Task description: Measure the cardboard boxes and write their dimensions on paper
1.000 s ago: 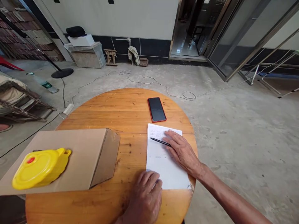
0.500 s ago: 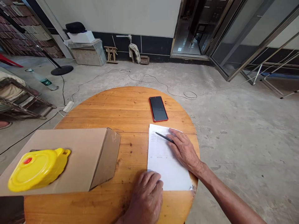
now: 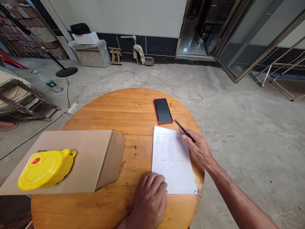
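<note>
Though thin, pen [image 3: 184,130] plainly black.

Writing on the paper [image 3: 172,165] is too small to read. The right hand [image 3: 201,149] hides one end of the pen [image 3: 183,129]; the bottom edge crops the left hand [image 3: 150,203].

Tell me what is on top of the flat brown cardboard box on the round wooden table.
A round yellow plastic lidded container rests on the left part of the flat brown cardboard box. What the container and the box hold inside is covered.
</note>
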A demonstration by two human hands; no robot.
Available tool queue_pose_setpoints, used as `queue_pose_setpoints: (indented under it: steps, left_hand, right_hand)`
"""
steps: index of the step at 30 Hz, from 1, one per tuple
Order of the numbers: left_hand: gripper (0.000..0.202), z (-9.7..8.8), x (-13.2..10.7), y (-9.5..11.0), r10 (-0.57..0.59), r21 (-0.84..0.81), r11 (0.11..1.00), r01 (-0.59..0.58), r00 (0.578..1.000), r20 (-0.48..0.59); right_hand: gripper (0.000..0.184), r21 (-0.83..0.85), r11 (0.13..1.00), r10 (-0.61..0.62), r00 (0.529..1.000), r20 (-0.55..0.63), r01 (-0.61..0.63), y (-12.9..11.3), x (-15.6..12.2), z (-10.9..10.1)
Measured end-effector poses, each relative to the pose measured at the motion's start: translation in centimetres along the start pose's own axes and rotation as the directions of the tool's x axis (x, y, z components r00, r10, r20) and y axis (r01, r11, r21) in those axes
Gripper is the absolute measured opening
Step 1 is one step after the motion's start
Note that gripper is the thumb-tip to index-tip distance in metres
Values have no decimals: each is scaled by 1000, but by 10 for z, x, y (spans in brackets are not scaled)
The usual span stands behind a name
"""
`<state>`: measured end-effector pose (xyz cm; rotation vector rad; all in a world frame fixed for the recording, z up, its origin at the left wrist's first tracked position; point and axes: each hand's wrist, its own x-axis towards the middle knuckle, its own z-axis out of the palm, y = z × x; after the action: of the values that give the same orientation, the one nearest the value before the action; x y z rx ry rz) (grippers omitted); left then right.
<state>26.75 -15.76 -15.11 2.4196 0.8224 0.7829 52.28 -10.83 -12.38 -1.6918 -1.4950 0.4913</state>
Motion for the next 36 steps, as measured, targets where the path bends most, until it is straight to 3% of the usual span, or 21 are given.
queue_pose_setpoints:
  steps: [3, 6, 9, 12, 16, 23, 28, 36]
  left_hand:
    - [25, -1, 2, 0, 20, 18, 1000, -20, 1000, 20]
    - [27, -3, 3, 1, 30, 48, 998, -31, 999, 25]
    - [25, -6, 4, 3, 23, 68, 997, -27, 998, 63]
    - [19, -7, 8, 4, 20, 66, 997, -27, 994, 110]
    - [13, -4, 16, 0, 2, 74, 997, -11, 993, 115]
    - [22, 5, 16, -10, 10, 129, 991, -20, 997, 83]
    - [25, 6, 12, -12, 7, 139, 990, -21, 995, 99]
    - [26, 4, 7, -7, -30, 148, 989, 12, 992, 119]
  right_hand:
    - [26, -136, 989, -73, 985, -154, 52, -1, -18, -6]
    - [27, -285, 927, -258, 966, -9, 245, -1, -31, -1]
    - [28, -415, 834, -343, 930, 130, 365, 6, -31, 11]
    - [26, -517, 774, -345, 929, 137, 364, 16, -27, 20]
    - [27, -533, 767, -334, 931, 145, 358, 23, -25, 24]
    - [29, -380, 874, -263, 952, 157, 304, 20, -24, 15]
    - [28, -366, 908, -221, 975, -6, 204, 21, -11, 5]
    - [31, -324, 920, -208, 975, 76, 222, 29, 4, 13]
